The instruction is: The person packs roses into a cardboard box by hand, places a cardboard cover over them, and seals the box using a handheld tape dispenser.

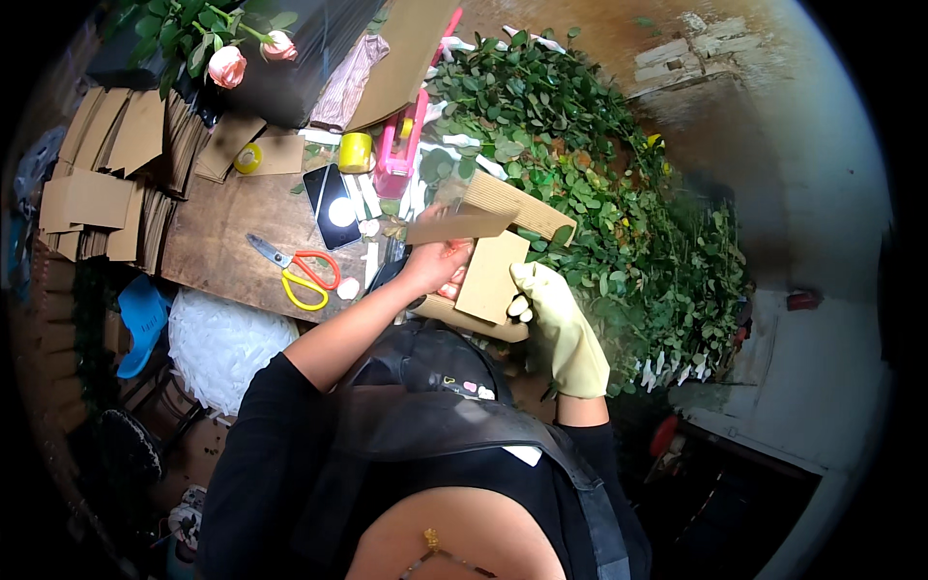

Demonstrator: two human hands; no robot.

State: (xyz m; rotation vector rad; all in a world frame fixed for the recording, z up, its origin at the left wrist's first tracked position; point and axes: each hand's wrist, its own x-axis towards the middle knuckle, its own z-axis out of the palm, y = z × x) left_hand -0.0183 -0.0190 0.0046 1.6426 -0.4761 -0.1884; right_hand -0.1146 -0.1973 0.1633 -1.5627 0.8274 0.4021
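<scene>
Far left of the hands: stacks of cut cardboard sheets (97, 198) on the counter (222, 261), untouched by the look of it; two pink roses (242, 56) up beyond them. Nearer, just left of the left hand: red-and-yellow scissors (302, 275) lying flat, a phone (333, 205), a yellow tape roll (355, 152), a pink tool (401, 145) further up. Left hand (437, 266), bare, is closed on the cardboard sleeve (488, 246); it grips the folded piece from the left, part of the sheet bent over above the fingers. Right hand (559, 324), in a pale yellow glove, pinches the sleeve's lower right edge, thumb on top. My read: the sleeve is mid-fold, not closed. Right of and beyond both hands: a big heap of green rose stems (619, 213), most of it apparently unwrapped; no finished wraps visible.
</scene>
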